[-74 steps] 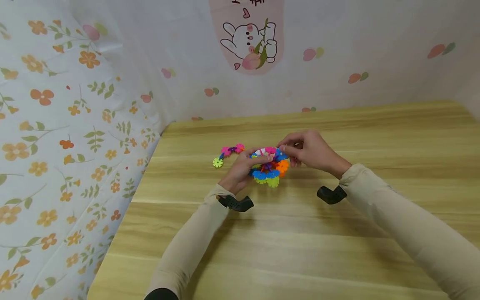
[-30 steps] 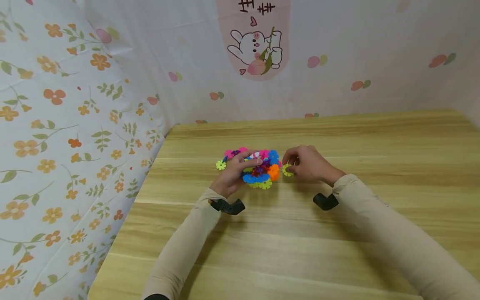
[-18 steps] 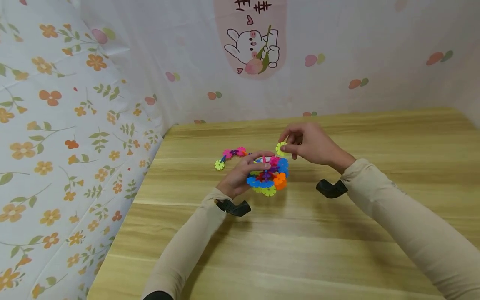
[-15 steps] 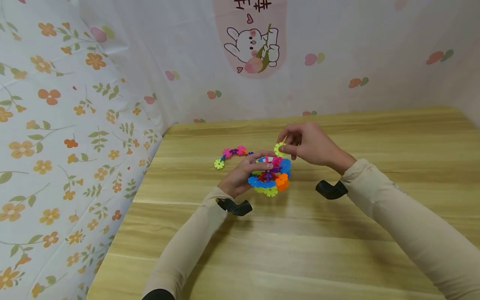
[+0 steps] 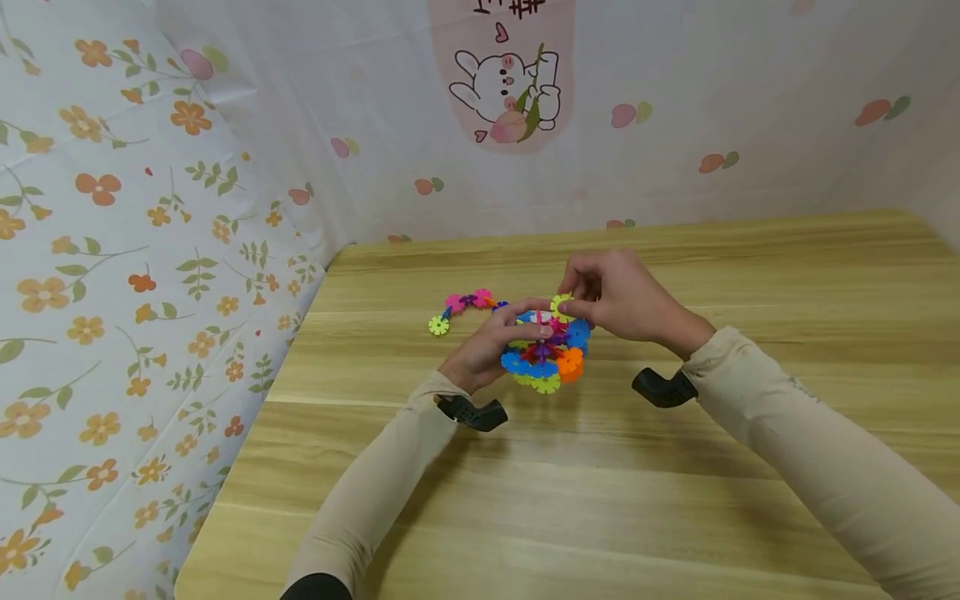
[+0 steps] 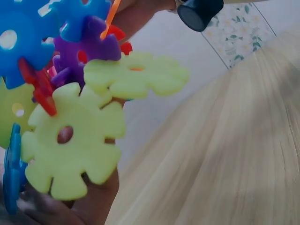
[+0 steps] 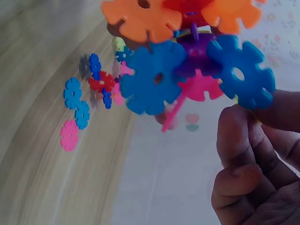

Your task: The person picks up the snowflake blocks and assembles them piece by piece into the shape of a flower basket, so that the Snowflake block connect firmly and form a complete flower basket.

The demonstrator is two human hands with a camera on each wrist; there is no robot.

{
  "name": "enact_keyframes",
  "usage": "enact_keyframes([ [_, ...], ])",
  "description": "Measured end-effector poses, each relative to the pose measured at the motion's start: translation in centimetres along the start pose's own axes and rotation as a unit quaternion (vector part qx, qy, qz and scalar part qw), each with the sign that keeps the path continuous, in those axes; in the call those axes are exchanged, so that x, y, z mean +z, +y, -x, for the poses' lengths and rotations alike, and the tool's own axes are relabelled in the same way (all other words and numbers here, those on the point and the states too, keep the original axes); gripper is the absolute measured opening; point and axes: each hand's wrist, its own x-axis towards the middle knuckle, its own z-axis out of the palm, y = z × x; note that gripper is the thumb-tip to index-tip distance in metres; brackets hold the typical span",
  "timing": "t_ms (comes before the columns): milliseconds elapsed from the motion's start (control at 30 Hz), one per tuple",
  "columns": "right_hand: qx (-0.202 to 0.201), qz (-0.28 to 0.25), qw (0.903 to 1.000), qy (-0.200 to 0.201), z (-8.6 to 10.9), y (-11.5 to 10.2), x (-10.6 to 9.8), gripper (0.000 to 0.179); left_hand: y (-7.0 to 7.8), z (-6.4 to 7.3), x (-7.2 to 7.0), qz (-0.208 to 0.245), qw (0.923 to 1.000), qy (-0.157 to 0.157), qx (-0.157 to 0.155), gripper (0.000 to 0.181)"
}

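My left hand (image 5: pixel 487 346) holds a cluster of interlocking snowflake discs (image 5: pixel 543 368) above the table, its thumb lying across the front. Blue, orange, purple, pink, red, white and yellow-green pieces are joined in it. At the cluster's upper right, my right hand (image 5: pixel 626 300) pinches a yellow snowflake disc (image 5: pixel 561 308) between thumb and index finger. Whether that disc is slotted in cannot be told. In the right wrist view, a blue disc (image 7: pixel 241 72) covers most of it. Two yellow-green discs (image 6: pixel 75 140) fill the near side of the cluster in the left wrist view.
Behind the left hand, a chain of linked snowflake discs (image 5: pixel 455 305) lies on the wooden table (image 5: pixel 540 500). Its pink end disc (image 7: pixel 69 135) shows in the right wrist view. A floral cloth (image 5: pixel 112 292) hangs at the left, and a rabbit-print cloth (image 5: pixel 675 83) stands behind the table.
The right hand left the cluster, came up with a yellow disc beside it, then raised that disc and brought it down to the cluster's top. The left hand kept hold and shifted slightly right.
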Motion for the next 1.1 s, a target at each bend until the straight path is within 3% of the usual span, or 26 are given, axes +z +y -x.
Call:
enact_keyframes([
  [300, 0.004, -0.003, 0.9998, 0.017, 0.4, 0.0, 0.8, 0.016, 0.1, 0.0, 0.7, -0.002, 0.9987, 0.048, -0.016, 0.044],
  [600, 0.033, -0.021, 0.9992, 0.012, 0.5, 1.0, 1.6, 0.009, 0.1, -0.1, 0.0, -0.022, 0.9972, 0.055, -0.045, 0.045],
  [733, 0.056, -0.021, 0.9977, 0.033, 0.4, 1.4, 2.0, 0.006, -0.4, -0.2, -0.3, 0.000, 0.9964, 0.071, -0.047, 0.041],
  [833, 0.071, -0.028, 0.9952, 0.061, 0.4, 1.8, 2.3, 0.007, -0.9, -0.2, -0.4, 0.046, 0.9937, 0.096, -0.037, 0.032],
  [967, 0.094, -0.043, 0.9885, 0.111, 0.3, 2.3, 2.8, 0.013, -1.7, -0.2, -0.3, 0.128, 0.9839, 0.125, -0.002, 0.021],
  [1100, 0.113, -0.065, 0.9780, 0.163, 0.3, 2.7, 4.0, 0.017, -2.4, -0.7, 0.4, 0.215, 0.9551, 0.197, 0.054, 0.013],
])
